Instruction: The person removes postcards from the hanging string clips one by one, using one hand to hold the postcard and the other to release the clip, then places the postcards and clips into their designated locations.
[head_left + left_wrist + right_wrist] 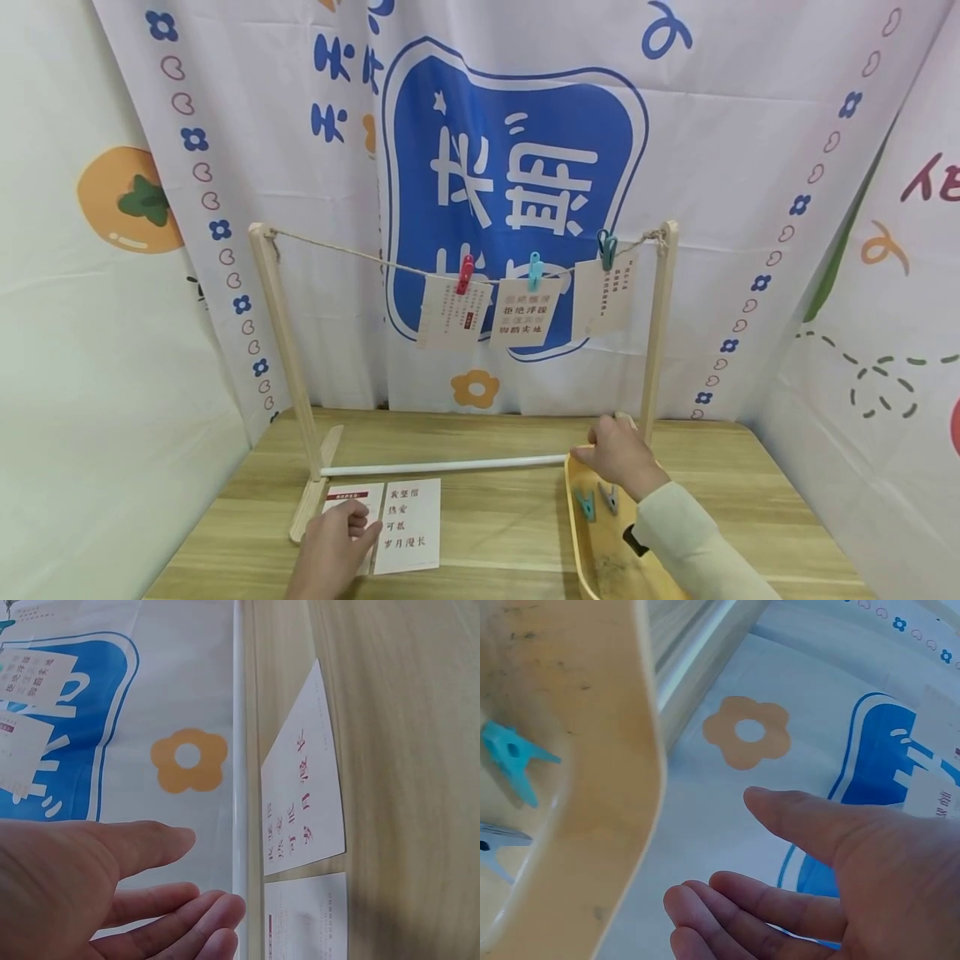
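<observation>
My left hand (336,546) hovers over two printed cards lying side by side on the table; it partly covers the left card (349,492), and its thumb is near the right card (412,525). In the left wrist view its fingers are loosely bent with nothing between them. At the far end of a yellow plastic basket (573,533) is my right hand (624,460), thumb and fingers apart and holding nothing in the right wrist view. Inside the basket lie a teal clothespin (514,759) and a grey clothespin (499,844).
A wooden stand with a left post (288,358) and right post (658,333) carries a sagging twine (345,252). Red (466,271), light blue (535,271) and dark green (607,250) clothespins hold three cards on it. A white bar (450,466) runs low between the posts.
</observation>
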Demonstrator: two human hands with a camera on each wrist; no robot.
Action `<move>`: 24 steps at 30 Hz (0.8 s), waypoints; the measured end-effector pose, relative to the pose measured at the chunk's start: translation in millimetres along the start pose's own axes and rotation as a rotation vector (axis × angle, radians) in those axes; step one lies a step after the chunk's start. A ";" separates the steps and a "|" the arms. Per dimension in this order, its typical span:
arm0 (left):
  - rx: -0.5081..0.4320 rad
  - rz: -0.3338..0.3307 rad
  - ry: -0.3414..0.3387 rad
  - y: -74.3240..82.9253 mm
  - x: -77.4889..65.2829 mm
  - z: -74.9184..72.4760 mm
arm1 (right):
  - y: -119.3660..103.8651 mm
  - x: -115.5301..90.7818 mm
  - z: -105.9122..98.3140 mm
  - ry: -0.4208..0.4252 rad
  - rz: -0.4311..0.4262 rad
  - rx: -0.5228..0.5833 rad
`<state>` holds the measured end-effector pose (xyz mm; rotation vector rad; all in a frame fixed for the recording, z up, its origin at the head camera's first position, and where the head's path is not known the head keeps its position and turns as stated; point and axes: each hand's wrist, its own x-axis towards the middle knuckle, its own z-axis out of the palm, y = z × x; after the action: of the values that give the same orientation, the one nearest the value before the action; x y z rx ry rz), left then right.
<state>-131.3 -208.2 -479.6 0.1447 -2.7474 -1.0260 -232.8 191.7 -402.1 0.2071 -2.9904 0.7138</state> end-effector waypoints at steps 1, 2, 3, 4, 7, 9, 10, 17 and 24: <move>-0.003 0.001 -0.002 0.5 0.8 -0.5 | -1.6 0.0 -1.2 -0.004 0.000 0.007; -0.008 0.001 -0.005 1.1 1.8 -1.0 | -3.2 -0.4 -2.2 -0.001 -0.003 0.014; -0.014 0.000 -0.006 1.6 2.8 -1.5 | -4.7 -0.7 -3.0 0.000 -0.008 0.025; -0.018 -0.002 -0.006 2.0 3.8 -1.8 | -6.0 -1.3 -3.5 0.004 -0.014 0.033; -0.019 -0.004 -0.004 2.9 6.5 -2.6 | -9.8 -2.0 -4.3 0.020 -0.041 0.047; -0.017 0.001 0.008 3.0 8.0 -2.9 | -12.3 -2.8 -5.8 0.039 -0.068 0.048; -0.017 0.004 0.012 3.1 8.7 -3.3 | -13.5 -3.0 -6.8 0.047 -0.078 0.047; -0.030 0.033 0.032 6.5 14.2 -9.5 | -24.5 -5.5 -16.2 0.065 -0.141 0.045; -0.045 0.092 0.082 14.5 22.5 -15.6 | -32.6 -5.4 -21.9 0.055 -0.165 0.075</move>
<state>-150.0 -210.8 -455.0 0.0524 -2.6288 -1.0334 -222.2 173.5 -368.6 0.4245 -2.8548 0.7999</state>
